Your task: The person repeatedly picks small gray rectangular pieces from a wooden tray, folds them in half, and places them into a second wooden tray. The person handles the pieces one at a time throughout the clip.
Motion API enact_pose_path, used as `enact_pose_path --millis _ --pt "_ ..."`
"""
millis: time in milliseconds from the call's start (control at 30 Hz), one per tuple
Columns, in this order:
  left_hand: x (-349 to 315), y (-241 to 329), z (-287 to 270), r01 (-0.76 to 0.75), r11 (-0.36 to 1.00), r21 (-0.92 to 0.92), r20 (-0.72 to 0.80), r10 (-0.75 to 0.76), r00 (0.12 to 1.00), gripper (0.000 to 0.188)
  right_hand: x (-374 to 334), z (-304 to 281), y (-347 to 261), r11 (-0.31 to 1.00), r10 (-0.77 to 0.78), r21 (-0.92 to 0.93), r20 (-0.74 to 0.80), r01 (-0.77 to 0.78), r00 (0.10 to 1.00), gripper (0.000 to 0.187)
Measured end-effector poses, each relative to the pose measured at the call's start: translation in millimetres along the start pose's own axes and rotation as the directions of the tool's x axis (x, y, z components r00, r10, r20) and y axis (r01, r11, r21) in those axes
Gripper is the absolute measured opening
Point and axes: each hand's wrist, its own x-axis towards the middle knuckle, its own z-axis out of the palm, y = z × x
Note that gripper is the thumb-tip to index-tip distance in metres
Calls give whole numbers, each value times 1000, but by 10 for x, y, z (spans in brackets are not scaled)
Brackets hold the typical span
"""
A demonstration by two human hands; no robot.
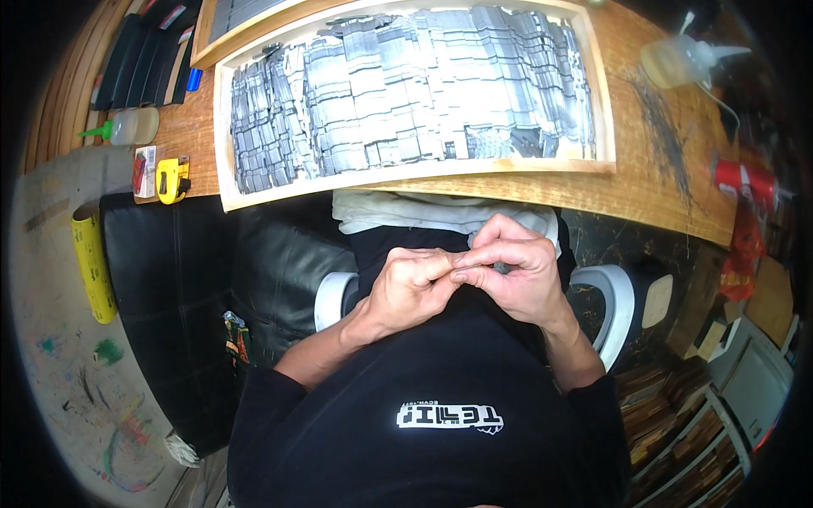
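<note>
My left hand (412, 290) and my right hand (518, 275) meet in front of my chest, just short of the table edge. Thumbs and fingertips of both are pinched together and touch each other. Whatever lies between them is hidden or too small to make out. Beyond the hands, a shallow pale wooden frame (406, 181) rests on the wooden table (652, 210). Overlapping grey, black and silvery-white strips (406, 93) fill it in rows. A whitish cloth (381, 212) lies across my lap, under the table edge.
At the right are a squeeze bottle (677, 63), thin dark slivers (665, 127) and a red can (745, 183). To the left stand a green-tipped bottle (135, 127) and a yellow tape measure (174, 180). A black leather couch (169, 288) and chair armrests (616, 309) flank me.
</note>
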Motion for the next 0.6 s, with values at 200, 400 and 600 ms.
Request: enact_pose_path --millis 200,400,600 --pt "-37 -46 81 -80 997 -5 -106 79 991 17 30 29 30 990 -143 -13 -17 142 990 18" --pt "-29 -69 73 -111 994 -3 -131 110 985 24 62 3 -60 997 -79 25 -13 80 997 21" --pt "-40 -49 79 -91 996 -5 -136 89 987 26 85 -56 -29 991 -136 0 16 136 991 16"
